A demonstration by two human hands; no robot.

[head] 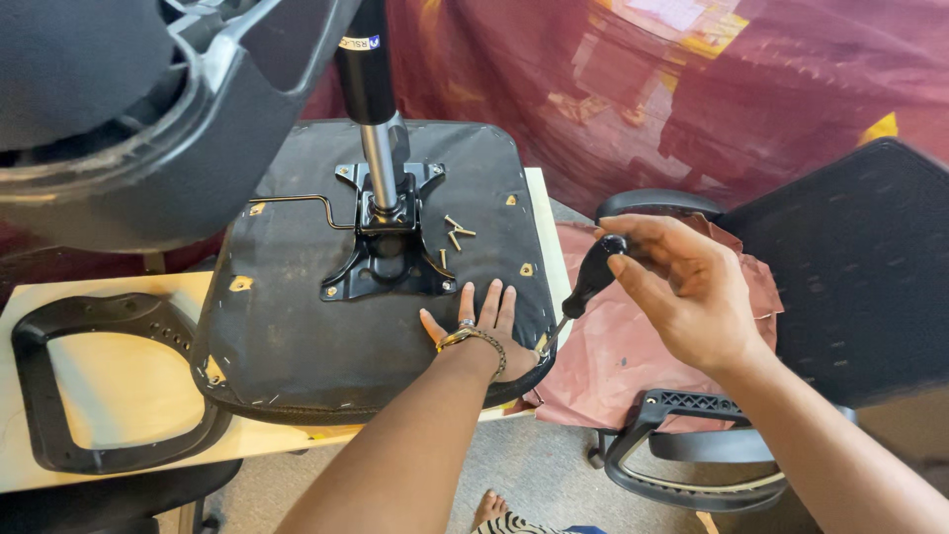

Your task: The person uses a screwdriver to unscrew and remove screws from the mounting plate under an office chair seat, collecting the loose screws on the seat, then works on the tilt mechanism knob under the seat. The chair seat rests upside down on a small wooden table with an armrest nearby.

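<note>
Currently the upturned seat base (326, 326) lies on the counter (119, 396); left hand (484, 331) presses flat, open, at its 4 o'clock. Right hand (682, 292) grips the screwdriver (591, 279): keep its tip squarely seated, seat pinned.

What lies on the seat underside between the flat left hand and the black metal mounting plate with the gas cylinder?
In the head view, only bare black fabric separates the left hand from the mounting plate. The loose screws lie further up, beside the plate's right arm.
</note>
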